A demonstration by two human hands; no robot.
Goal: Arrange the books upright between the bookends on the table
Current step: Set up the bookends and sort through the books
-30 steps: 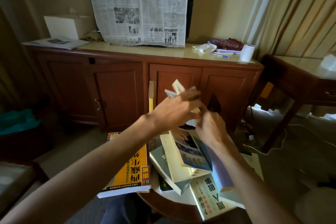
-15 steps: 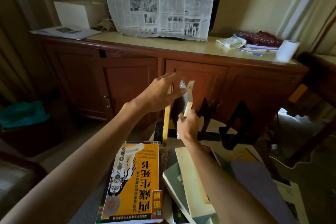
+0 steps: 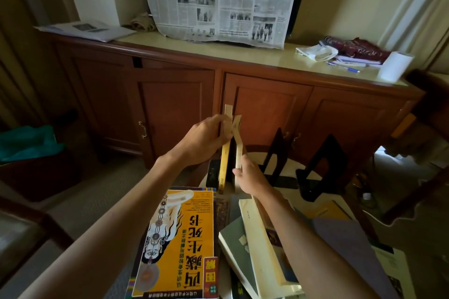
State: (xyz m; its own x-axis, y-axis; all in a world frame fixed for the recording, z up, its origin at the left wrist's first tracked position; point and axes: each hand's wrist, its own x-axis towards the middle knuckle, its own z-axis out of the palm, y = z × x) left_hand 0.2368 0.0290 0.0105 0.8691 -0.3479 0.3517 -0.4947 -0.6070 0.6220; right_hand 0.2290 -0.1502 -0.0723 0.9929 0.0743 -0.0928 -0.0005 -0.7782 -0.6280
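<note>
At the near edge of the round desk (image 3: 286, 172) flat books lie in a pile (image 3: 255, 238). Farther back, the right hand (image 3: 250, 178) pinches a thin cream book (image 3: 239, 153) low down. The left hand (image 3: 206, 141) pinches the top of a yellow-spined book (image 3: 224, 160). Both stand tall, just left of the two black metal bookends (image 3: 318, 165).

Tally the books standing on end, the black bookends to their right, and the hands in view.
Standing books: 2, yellow-spined book, pale book
Black bookends: 2, nearer bookend, outer bookend
Hands: 2, left hand, right hand
Total: 6
</note>
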